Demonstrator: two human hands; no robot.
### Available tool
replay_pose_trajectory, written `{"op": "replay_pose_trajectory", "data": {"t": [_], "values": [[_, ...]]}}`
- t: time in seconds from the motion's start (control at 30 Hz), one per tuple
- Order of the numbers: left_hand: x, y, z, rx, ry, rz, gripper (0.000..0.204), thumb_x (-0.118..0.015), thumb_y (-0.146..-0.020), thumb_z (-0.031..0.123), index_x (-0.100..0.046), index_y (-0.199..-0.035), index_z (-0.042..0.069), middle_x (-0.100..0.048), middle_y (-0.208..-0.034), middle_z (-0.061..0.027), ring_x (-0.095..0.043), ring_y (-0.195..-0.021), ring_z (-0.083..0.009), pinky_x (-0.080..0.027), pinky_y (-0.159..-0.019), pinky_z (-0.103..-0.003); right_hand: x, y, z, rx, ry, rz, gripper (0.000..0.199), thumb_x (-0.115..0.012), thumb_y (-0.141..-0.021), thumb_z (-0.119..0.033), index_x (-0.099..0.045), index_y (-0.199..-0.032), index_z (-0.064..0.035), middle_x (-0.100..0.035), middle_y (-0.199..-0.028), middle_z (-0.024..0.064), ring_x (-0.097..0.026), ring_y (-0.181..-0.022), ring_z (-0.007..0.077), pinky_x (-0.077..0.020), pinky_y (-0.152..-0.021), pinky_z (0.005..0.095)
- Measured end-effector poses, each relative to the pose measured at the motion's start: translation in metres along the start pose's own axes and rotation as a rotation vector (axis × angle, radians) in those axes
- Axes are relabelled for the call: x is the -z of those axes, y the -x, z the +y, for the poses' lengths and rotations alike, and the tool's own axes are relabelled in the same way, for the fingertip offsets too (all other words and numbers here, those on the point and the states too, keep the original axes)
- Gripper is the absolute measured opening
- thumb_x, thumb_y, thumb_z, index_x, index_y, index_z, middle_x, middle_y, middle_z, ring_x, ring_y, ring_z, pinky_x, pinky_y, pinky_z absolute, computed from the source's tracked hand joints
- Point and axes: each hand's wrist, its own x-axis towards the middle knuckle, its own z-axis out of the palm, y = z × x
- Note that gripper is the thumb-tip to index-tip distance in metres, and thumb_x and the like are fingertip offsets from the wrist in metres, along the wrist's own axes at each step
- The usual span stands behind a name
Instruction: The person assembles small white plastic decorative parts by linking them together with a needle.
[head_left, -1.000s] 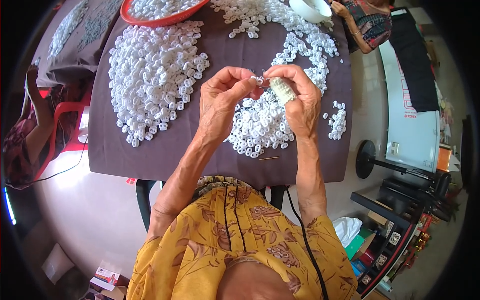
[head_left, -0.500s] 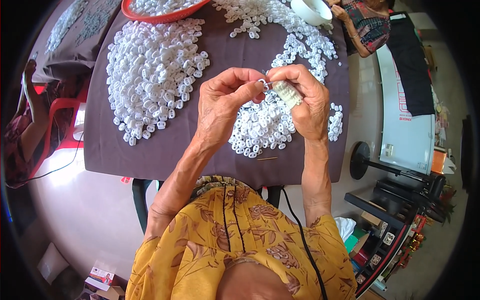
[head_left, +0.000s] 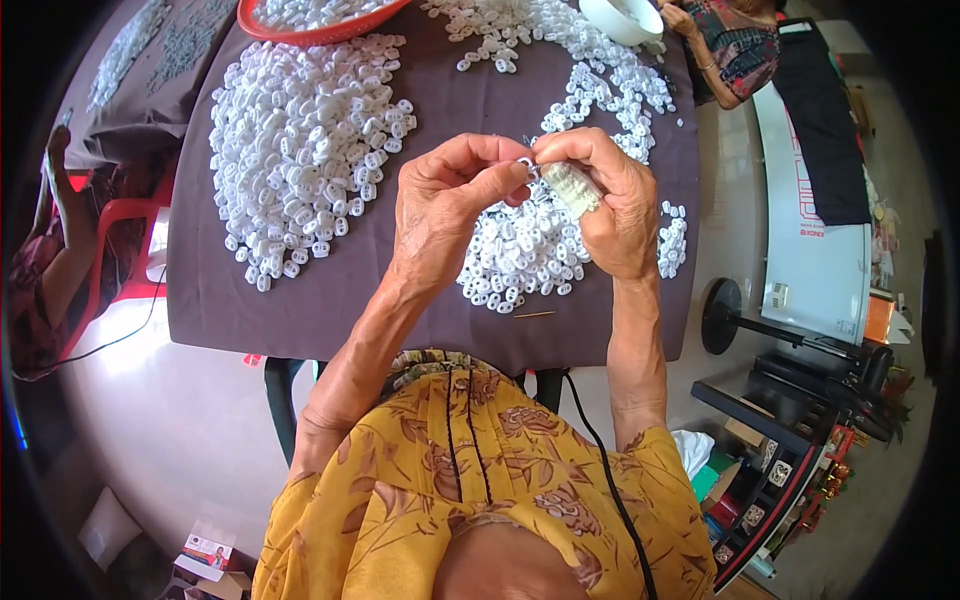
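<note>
My left hand point(head_left: 440, 195) pinches a small white two-hole plastic piece point(head_left: 526, 168), which looks like a cord lock, between thumb and index finger. Meeting it fingertip to fingertip, my right hand point(head_left: 615, 200) is closed in a pinch at the piece's right side. A tiny dark bit shows between the fingertips, too small to name. Pale cloth point(head_left: 571, 188) is wrapped about one digit of my right hand. Below both hands lies a pile of the same white pieces point(head_left: 520, 262) on the brown-covered table point(head_left: 420, 320).
A larger heap of white pieces point(head_left: 295, 150) lies left, below a red basket point(head_left: 330, 32). More spread along the far right near a white bowl point(head_left: 622, 18). A thin stick point(head_left: 534, 315) lies near the front edge. Another person's arm point(head_left: 712, 70) is at the far right.
Almost nothing differs. Both hands keep the same pinch at the white piece, with only a slight shift of the fingertips and of the whole view.
</note>
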Motion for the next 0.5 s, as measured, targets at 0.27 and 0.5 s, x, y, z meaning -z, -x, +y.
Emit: {"op": "replay_pose_trajectory", "data": {"t": [0.27, 0.5], "values": [[-0.001, 0.001, 0.001, -0.014, 0.021, 0.0, 0.011, -0.061, -0.077, 0.001, -0.061, -0.087, -0.004, -0.061, -0.076, -0.0073, -0.057, -0.067, -0.0132, -0.047, -0.066, -0.025, 0.003, 0.0, -0.007, -0.091, 0.019, -0.054, 0.041, -0.031, -0.055, 0.01, -0.056, -0.087, 0.0023, -0.06, -0.089, 0.0114, -0.058, -0.085, 0.0159, -0.0452, -0.08, 0.0256], [0.001, 0.001, -0.002, -0.025, 0.032, 0.041, 0.009, -0.061, -0.078, 0.002, -0.062, -0.085, -0.004, -0.062, -0.074, -0.0061, -0.057, -0.067, -0.0108, -0.046, -0.064, -0.022, -0.007, -0.001, -0.003, -0.03, 0.123, -0.022, 0.036, -0.034, -0.058, 0.01, -0.056, -0.086, 0.0013, -0.062, -0.083, 0.0088, -0.059, -0.079, 0.0142, -0.0467, -0.074, 0.0245]]}}
